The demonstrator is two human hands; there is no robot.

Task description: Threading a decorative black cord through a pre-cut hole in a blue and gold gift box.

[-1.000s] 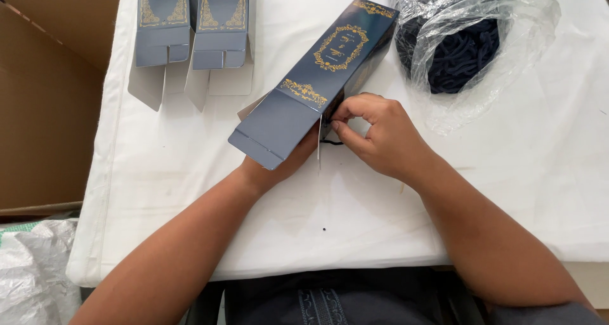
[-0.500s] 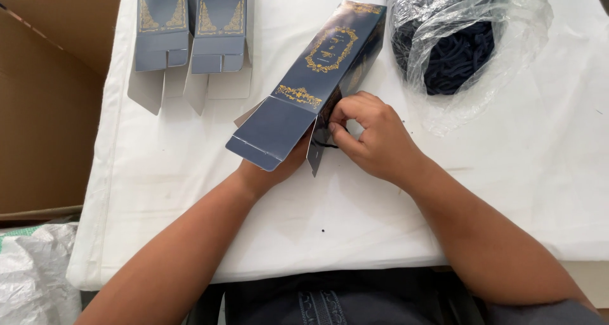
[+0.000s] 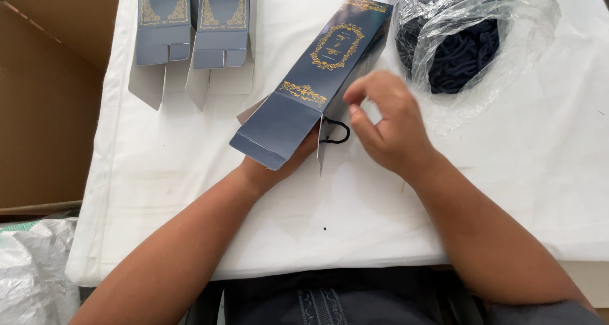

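Left hand [image 3: 279, 163]: mostly hidden under the near end of the blue carton [image 3: 317, 78]. Its grip is closed on the carton from below, which props that open end off the counter [image 3: 507, 198] and tips it toward the person; likely so the mouth and flaps stay reachable.

Right hand [image 3: 387, 125]: just beside the left grip, on its right. Fingers loosely curled, thumb and forefinger slightly apart, nothing clamped between them. It hangs over the black cord loop [image 3: 336, 131], close to it but not visibly touching.

Cord loop: small, thin, black; it sticks out from the carton's side flap right at the left grip.

Carton: long, slim, slate-blue with gold ornamental panels and borders. One end flap is open and plain. It lies diagonally, running away from the grip.

Beyond the right hand: clear plastic bag [image 3: 469, 39] holding a dark bundle of what looks like more cord, kept within reach.

Beyond the left grip: two matching cartons [image 3: 193, 24] side by side, flaps open.

Far left of the grip: brown cardboard box [image 3: 44, 97] off the counter edge.
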